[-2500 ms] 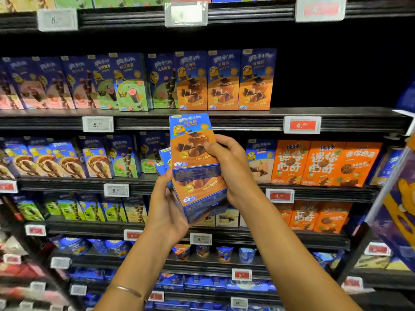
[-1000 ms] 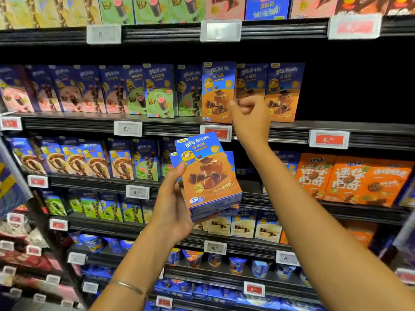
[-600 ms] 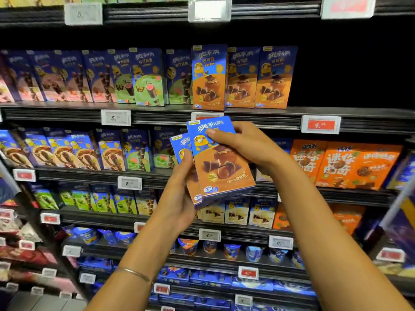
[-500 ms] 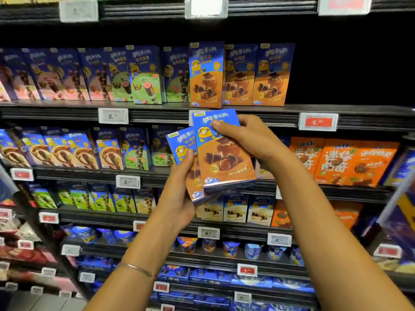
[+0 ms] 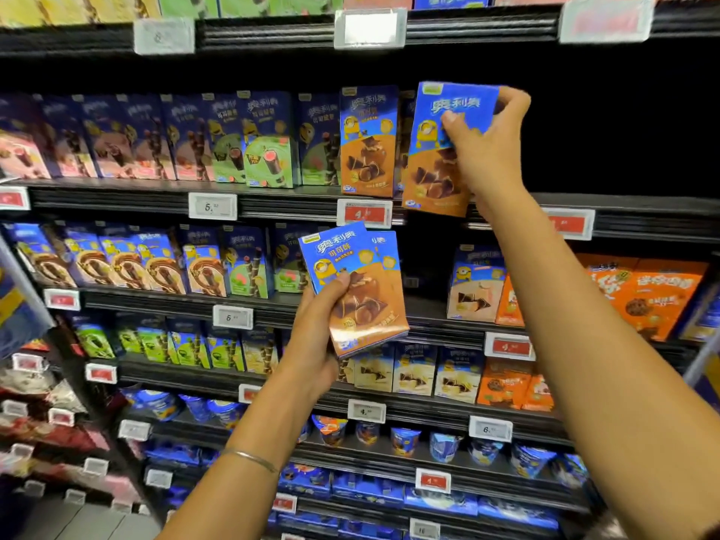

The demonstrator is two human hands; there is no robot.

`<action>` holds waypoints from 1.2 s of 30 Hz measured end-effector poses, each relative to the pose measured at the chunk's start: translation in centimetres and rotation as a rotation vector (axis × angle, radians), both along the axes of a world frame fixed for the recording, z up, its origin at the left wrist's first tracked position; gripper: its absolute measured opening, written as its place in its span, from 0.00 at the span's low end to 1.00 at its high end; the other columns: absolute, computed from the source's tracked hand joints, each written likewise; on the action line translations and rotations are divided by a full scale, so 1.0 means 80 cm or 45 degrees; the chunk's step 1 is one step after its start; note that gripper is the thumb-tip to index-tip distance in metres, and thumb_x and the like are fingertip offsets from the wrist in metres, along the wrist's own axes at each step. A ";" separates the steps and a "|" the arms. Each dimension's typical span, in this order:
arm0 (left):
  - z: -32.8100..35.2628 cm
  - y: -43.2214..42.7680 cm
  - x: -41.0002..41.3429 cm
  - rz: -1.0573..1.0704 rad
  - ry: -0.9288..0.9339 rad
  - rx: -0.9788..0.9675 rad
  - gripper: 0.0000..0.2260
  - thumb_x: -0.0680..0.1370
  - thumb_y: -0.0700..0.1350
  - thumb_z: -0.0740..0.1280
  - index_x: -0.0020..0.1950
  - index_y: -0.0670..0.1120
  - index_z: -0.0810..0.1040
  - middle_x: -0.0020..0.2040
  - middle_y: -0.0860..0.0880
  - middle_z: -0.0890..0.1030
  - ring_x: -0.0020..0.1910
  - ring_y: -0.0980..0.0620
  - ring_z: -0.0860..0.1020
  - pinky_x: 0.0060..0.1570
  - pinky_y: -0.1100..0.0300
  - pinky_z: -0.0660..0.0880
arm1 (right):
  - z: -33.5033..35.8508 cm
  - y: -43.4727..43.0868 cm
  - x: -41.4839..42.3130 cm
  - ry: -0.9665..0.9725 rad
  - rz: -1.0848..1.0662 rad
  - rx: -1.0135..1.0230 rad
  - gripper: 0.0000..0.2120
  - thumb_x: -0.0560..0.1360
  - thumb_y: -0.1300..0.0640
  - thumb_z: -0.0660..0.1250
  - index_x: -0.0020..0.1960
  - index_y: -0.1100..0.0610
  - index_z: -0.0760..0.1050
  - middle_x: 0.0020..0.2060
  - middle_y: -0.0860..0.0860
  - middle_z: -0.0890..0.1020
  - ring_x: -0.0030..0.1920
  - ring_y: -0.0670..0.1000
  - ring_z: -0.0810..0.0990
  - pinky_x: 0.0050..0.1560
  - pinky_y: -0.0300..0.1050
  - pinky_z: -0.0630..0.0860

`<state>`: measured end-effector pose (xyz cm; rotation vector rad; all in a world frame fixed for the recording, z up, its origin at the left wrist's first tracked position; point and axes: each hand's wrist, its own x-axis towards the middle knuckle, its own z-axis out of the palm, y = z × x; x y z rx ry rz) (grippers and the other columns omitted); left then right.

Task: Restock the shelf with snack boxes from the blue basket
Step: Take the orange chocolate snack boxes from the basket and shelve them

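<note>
Orange cookie boxes [image 5: 643, 294]: 3 o'clock, standing side by side, chocolate-chip cookies printed on the fronts.
Green wafer-roll boxes [image 5: 269, 150]: 11 o'clock, upright, faces forward.
Pink wafer-roll boxes [image 5: 23, 153]: 10 o'clock, at the far edge, blurred.
Lime-green boxes [image 5: 156, 344]: 8 o'clock, a tight row.
Cream boxes [image 5: 413, 370]: 6 o'clock, just below centre, side by side.
Blue snack cups [image 5: 405, 440]: 6 o'clock, lower down, a single row.
White price tag [image 5: 212, 206]: 10 o'clock, reads "5.", the rest illegible.
Red price tag [image 5: 368, 213]: 12 o'clock, just above centre, digits blurred.
Grey floor [image 5: 89, 524]: 7 o'clock, bottom corner.
</note>
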<state>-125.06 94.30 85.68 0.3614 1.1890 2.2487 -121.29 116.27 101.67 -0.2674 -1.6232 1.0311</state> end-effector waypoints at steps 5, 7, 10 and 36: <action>0.002 -0.002 0.001 -0.022 0.015 -0.003 0.34 0.73 0.53 0.74 0.77 0.45 0.73 0.67 0.42 0.84 0.58 0.41 0.85 0.53 0.45 0.83 | 0.003 0.029 -0.034 0.016 -0.057 -0.109 0.24 0.76 0.45 0.71 0.66 0.54 0.67 0.62 0.53 0.78 0.57 0.48 0.82 0.55 0.50 0.83; 0.004 -0.003 -0.001 -0.035 0.031 0.003 0.31 0.74 0.53 0.74 0.76 0.47 0.74 0.66 0.43 0.84 0.60 0.40 0.85 0.52 0.43 0.83 | 0.011 0.035 -0.040 0.081 -0.037 -0.149 0.25 0.77 0.47 0.72 0.66 0.57 0.67 0.61 0.54 0.79 0.57 0.49 0.83 0.56 0.51 0.82; 0.008 -0.004 -0.003 -0.049 0.048 0.035 0.27 0.75 0.52 0.73 0.73 0.49 0.77 0.64 0.45 0.85 0.56 0.43 0.87 0.44 0.47 0.86 | 0.020 0.033 -0.046 0.110 -0.069 -0.065 0.25 0.77 0.48 0.71 0.68 0.57 0.67 0.62 0.54 0.78 0.59 0.48 0.82 0.58 0.48 0.81; 0.053 0.040 -0.011 -0.075 0.180 0.185 0.28 0.77 0.51 0.74 0.75 0.43 0.74 0.65 0.40 0.84 0.60 0.41 0.84 0.58 0.43 0.82 | -0.090 -0.023 0.022 -0.393 0.143 -0.037 0.13 0.75 0.39 0.70 0.52 0.43 0.70 0.52 0.46 0.79 0.49 0.42 0.81 0.43 0.37 0.76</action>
